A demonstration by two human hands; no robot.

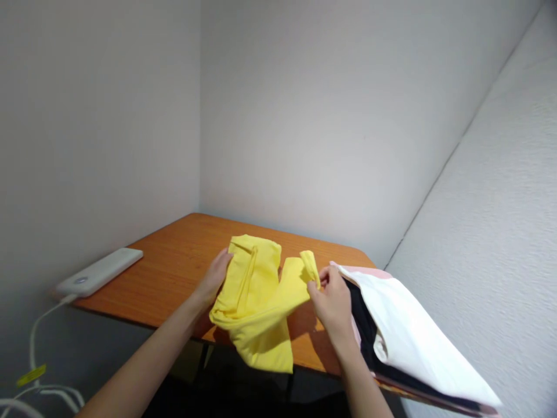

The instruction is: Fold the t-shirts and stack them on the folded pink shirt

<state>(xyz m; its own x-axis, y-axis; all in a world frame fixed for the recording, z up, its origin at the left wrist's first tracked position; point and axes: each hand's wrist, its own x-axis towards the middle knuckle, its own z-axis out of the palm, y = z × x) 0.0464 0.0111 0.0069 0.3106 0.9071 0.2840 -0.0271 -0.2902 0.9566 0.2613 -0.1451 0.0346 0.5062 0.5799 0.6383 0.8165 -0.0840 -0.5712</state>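
A yellow garment (pixel 256 302) lies partly folded on the wooden table (pixel 174 261), with one end hanging over the front edge. My left hand (pixel 215 277) rests flat against the garment's left side. My right hand (pixel 333 302) pinches a raised corner of the yellow cloth near its right end.
A stack of folded clothes (pixel 404 331), white on top with black and pink below, lies at the table's right end. A white power bank (pixel 100 271) with a cable sits at the left edge. Walls close in behind and on both sides.
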